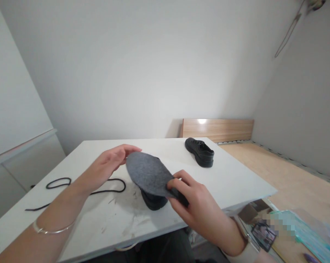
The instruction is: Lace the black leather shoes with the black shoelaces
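Note:
A grey felt-like insole (148,173) is held tilted over a black shoe (154,201) near the table's front edge; it hides most of that shoe. My right hand (191,197) grips the insole's narrow end between thumb and fingers. At its wide end, my left hand (112,159) has its fingers stretched out along the edge, touching or nearly touching it. A black shoelace (114,185) lies in loops on the table, passing behind my left forearm. Farther back on the right stands a second black shoe (200,151), with laces in it.
The white table (121,219) has dark smudges near its front. Behind it on the right is a wooden board (217,129) against the wall. Below the table's right side are small boxes, a picture and clear-blue plastic packaging (307,233) beside a light wooden surface (263,160).

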Available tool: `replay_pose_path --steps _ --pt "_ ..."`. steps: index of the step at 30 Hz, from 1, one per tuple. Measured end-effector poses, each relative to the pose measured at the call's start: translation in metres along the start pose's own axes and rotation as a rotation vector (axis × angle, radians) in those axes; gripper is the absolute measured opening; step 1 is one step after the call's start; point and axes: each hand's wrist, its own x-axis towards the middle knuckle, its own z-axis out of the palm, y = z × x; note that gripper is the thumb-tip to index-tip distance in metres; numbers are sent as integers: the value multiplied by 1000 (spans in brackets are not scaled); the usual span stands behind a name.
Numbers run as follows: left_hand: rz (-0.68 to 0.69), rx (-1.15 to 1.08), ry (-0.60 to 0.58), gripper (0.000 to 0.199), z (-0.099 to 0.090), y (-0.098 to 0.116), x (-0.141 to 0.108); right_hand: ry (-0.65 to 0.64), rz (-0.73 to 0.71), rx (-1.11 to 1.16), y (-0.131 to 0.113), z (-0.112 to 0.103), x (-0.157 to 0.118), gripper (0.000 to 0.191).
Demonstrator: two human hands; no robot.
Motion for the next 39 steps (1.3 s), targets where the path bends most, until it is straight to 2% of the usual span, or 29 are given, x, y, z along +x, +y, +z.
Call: replay_pose_path --steps 3,5,6,9,12,17,20,23,26,30,35,39 --pt "113 108 -257 62 14 -23 9 82 131 108 4 -6 -10 8" --pt "113 262 -318 62 23 -33 11 87 173 132 3 -8 -16 11" --pt "104 317 -319 53 27 -36 12 75 186 135 2 -9 -19 12" --pt "71 372 -228 25 38 -39 17 19 213 124 -3 -9 -23 20" --pt "20 353 -145 16 44 -42 29 -32 230 67 -6 -11 -22 24" --pt "-87 231 7 34 46 -59 46 -114 216 -115 -8 -32 -9 19" --pt "-156 98 110 40 49 -74 45 -176 188 -249 -9 -49 7 17" --pt "-203 -35 180 44 54 -84 39 -291 139 -353 -13 -62 31 16" --pt "-237 -140 210 46 58 -89 35 -451 91 -458 -19 -65 57 19" --pt "-252 -228 212 47 60 -89 33 -629 74 -578 -29 -56 87 22" --pt "-230 -256 194 47 61 -89 32 -729 39 -596 -44 -43 111 23" --pt "-216 -249 186 45 62 -90 32 -775 -37 -643 -53 -47 118 19"
